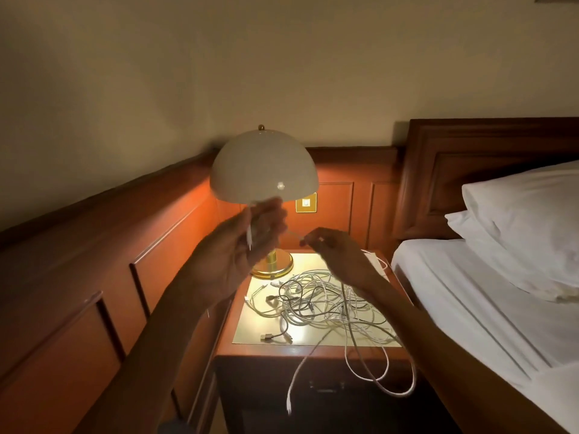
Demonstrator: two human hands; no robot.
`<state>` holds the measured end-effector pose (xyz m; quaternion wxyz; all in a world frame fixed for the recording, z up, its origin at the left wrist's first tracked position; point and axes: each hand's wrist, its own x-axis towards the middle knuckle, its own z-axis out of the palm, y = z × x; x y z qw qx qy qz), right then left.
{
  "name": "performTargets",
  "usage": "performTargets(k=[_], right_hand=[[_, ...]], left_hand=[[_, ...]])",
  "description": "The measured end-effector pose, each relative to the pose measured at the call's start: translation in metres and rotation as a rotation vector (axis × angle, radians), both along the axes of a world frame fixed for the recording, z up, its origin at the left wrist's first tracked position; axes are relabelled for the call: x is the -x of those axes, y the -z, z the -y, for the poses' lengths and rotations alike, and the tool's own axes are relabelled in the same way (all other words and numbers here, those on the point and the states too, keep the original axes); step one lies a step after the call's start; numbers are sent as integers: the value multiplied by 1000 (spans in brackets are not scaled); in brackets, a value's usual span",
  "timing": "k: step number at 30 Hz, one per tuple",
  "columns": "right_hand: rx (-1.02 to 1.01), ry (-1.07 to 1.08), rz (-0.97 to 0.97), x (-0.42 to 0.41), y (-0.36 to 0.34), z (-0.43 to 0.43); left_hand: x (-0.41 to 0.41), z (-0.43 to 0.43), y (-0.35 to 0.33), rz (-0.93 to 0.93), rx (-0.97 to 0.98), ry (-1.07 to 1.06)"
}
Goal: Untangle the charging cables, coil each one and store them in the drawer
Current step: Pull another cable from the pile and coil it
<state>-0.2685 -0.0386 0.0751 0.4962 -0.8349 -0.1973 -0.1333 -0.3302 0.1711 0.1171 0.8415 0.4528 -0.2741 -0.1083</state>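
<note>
Panelling (78,277) in red-brown wood runs along the left and rear of the frame. A bed (470,292) with white pillows (526,233) fills the right side. A nightstand (282,350) stands at lower centre between them, its pale inset top lit by a domed lamp (264,166) at its rear left corner. The drawer (313,389) below the top is in shadow and appears closed, though this cannot be confirmed. The tangle of cables (313,305), white and dark strands mixed, lies on the top in front of the lamp base. The left hand (238,245) is up in front of the lamp stem, fingers curled round a white cable (293,234), with one plug end hanging from the grip. Blur hides the finger detail. The right hand (338,255), just to the right and slightly lower, pinches the same cable between thumb and fingertips. The short span between the two grips runs left to right, sloping down toward the right hand. From there the cable appears to drop past the tangle, loop over the front edge and end free in front of the drawer. The slack therefore lies below and right of the left hand. The right hand is nearer to it and is judged better placed to feed it for coiling.
</note>
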Motion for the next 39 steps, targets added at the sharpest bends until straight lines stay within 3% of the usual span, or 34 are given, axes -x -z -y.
performTargets(k=[2,4,6,8,11,13,17,20,23,25,28,30,32,35,37,39], right_hand=[[39,-84,-87,9,18,-5],[74,-158,-140,22,33,-11],[114,-203,-149,35,42,-13],[267,-122,-49,41,44,-11],[499,140,134,42,25,5],[557,146,201,41,3,17],[488,-63,290,34,-33,32],[284,-142,253,27,-37,31],[30,-145,237,28,-23,15],[-37,-109,238,31,-3,2],[43,-41,186,38,27,-14],[101,-34,96,47,36,-18],[200,-42,42,55,41,-16],[402,2,128,63,42,-6],[510,86,181,56,33,6],[683,142,267,43,19,20]], left_hand=[[-21,6,-2,6,109,-148],[-43,9,6,86,49,-306],[-60,12,22,171,-129,-521],[-69,12,43,343,-438,-676],[-77,7,73,576,-936,-568],[-69,5,79,618,-1041,-367],[-40,13,66,332,-772,68],[-30,11,61,110,-542,282],[-23,14,54,-31,-99,498],[-17,26,46,-60,140,301],[-19,49,43,-311,446,-10],[-27,57,45,-284,503,-131],[-39,57,50,-133,307,-383],[-54,42,59,217,-181,-776],[-55,35,68,562,-660,-864],[-52,32,81,764,-1017,-749]])
